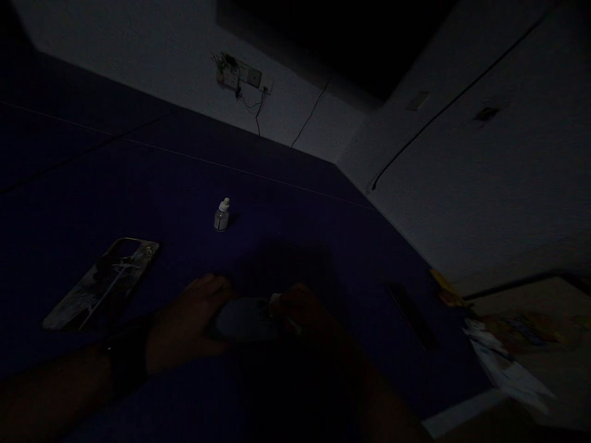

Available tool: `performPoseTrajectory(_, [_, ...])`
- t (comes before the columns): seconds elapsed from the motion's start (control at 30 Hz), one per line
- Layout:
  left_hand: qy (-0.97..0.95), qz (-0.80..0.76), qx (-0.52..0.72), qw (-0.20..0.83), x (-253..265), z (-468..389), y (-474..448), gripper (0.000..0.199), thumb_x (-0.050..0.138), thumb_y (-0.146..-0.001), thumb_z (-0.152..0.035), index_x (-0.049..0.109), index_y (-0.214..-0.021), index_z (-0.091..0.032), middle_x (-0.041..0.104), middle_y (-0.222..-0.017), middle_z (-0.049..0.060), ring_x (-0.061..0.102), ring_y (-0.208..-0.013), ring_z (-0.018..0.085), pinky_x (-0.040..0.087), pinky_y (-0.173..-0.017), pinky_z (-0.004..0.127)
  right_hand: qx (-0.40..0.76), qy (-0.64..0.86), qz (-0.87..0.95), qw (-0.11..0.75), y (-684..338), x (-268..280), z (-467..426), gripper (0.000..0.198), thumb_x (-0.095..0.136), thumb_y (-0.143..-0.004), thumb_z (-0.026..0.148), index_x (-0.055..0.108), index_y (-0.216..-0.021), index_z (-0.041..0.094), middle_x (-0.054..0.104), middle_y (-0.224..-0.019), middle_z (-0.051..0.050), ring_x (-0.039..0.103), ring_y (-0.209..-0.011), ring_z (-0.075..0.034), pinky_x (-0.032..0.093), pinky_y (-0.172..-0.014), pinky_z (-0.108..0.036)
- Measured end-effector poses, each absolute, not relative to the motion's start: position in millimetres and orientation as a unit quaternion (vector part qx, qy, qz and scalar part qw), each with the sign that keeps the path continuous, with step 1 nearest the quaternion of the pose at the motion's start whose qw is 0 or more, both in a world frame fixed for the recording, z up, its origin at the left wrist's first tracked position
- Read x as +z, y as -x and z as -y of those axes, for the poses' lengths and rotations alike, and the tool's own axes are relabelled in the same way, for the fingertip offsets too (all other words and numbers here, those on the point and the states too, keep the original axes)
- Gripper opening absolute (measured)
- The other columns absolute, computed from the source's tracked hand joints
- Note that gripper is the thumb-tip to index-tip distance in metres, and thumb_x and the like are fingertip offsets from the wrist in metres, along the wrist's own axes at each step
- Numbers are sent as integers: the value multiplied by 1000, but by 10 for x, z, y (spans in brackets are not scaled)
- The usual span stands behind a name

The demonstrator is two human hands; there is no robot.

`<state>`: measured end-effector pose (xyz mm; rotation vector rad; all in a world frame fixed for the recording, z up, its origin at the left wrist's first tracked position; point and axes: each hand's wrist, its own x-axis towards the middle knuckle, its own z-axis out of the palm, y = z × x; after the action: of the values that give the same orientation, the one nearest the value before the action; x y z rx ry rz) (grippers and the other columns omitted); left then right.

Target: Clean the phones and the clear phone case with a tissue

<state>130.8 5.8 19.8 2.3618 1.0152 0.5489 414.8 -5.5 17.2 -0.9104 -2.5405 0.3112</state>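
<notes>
The scene is very dark. My left hand (191, 317) is closed round one end of a smartphone (244, 320), whose greyish back faces up with the camera area at its right end. Pressed against that end is a small white piece of cloth or tissue (276, 303), pinched in the fingers of my right hand (307, 311). Shadow hides most of the right fingers. Beyond my left hand stands a small dropper-style bottle (221, 218) with a white cap. A patterned phone case (104, 286) lies flat to the left.
Everything rests on a dark blue surface (184, 184) running up to the walls. A dark, flat strip (412, 315) lies to the right, near crumpled white papers or packets (505, 363) at the edge. Sockets with cords (247, 74) are on the back wall.
</notes>
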Motion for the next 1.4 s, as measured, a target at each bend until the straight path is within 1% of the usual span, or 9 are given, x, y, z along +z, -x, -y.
performPoseTrajectory(0.2, [-876,-375,204,226,186,-37,-1311,52,80,-71,-34,60,-118,-25,61,-114,4,56,-106,28,46,-93,42,152,362,881,262,-4159,99,19,35,60,-89,10,64,-121,24,65,-113,-10,61,-103,-22,54,-87,-38])
performPoseTrajectory(0.33, [-867,-402,206,209,220,-14,-1272,81,86,-64,-45,50,-133,-22,55,-128,11,52,-116,32,45,-99,46,183,420,833,310,-4198,123,6,31,58,-92,18,63,-123,21,64,-120,-12,63,-110,-23,54,-95,-41])
performPoseTrajectory(0.4, [-870,-415,166,208,284,-9,-1219,99,88,-57,-57,46,-138,-20,51,-133,13,49,-121,35,44,-102,50,208,420,823,321,-4224,159,11,27,58,-94,23,64,-121,21,64,-123,-12,64,-112,-23,55,-95,-40])
performPoseTrajectory(0.47, [-875,-429,115,196,366,-1,-1148,105,87,-54,-61,46,-139,-18,49,-136,15,47,-125,38,42,-104,52,236,415,823,309,-4235,202,22,25,56,-97,26,65,-121,23,65,-124,-11,65,-111,-21,56,-94,-38])
performPoseTrajectory(0.57, [-878,-439,77,175,454,30,-1026,91,86,-62,-52,49,-137,-17,52,-135,15,49,-123,38,43,-105,52,239,399,842,274,-4213,252,32,26,52,-101,28,66,-122,25,67,-123,-9,66,-112,-20,56,-94,-36])
performPoseTrajectory(0.67, [-871,-446,104,176,439,77,-911,77,85,-67,-46,54,-132,-18,55,-131,14,54,-119,35,46,-103,50,199,363,875,253,-4168,239,27,27,48,-102,26,65,-124,24,67,-125,-10,63,-116,-19,54,-97,-38])
performPoseTrajectory(0.87, [-857,-448,205,150,197,132,-802,59,82,-73,-36,59,-126,-24,48,-147,13,45,-136,35,43,-110,52,94,289,928,217,-4082,71,-59,29,47,-101,16,66,-122,21,68,-124,-12,63,-113,-20,54,-93,-38])
performPoseTrajectory(1.07, [-859,-445,195,160,109,125,-833,64,81,-72,-39,57,-129,-23,48,-150,13,39,-143,35,28,-118,60,38,234,964,124,-3814,58,-222,32,54,-91,7,66,-120,12,69,-122,-16,63,-107,-24,52,-93,-42])
performPoseTrajectory(1.4, [-854,-449,205,165,45,114,-806,76,77,-73,-43,48,-140,-22,52,-147,14,45,-140,33,28,-119,58,39,181,967,172,-3020,107,-280,23,59,-92,9,67,-113,12,72,-110,-12,64,-98,-20,53,-89,-32])
